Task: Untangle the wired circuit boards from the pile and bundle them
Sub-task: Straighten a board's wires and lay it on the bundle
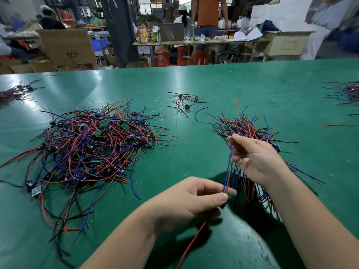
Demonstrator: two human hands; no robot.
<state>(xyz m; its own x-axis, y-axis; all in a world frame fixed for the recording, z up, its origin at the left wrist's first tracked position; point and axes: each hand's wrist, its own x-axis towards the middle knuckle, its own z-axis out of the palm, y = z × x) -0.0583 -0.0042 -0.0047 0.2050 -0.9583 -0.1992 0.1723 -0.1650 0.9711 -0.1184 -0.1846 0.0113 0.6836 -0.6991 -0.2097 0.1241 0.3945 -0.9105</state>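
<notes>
While the right hand [254,160] pinches the top end of a thin blue insulated wire [229,166] between thumb and forefinger, the left hand [190,200] pinches the bottom end, so the wire runs pretty much straight between the two grips. Just under the left thumb there's a small dark part, too blurry to say if it's a board. A thin red wire [192,241] trails out from below the left grip toward the person. Right behind and underneath the right hand sits the fanned-out bundle of red, blue and black wires [246,127]; can't tell if the lower fingers are clasping it. Well off to the left of both grips is the big tangled pile of wired green circuit boards [87,148], flat on the green table mat [213,84]. Beyond the grips, further up the table, lies a small loose cluster of a few wired boards [184,102], apart from everything else.
</notes>
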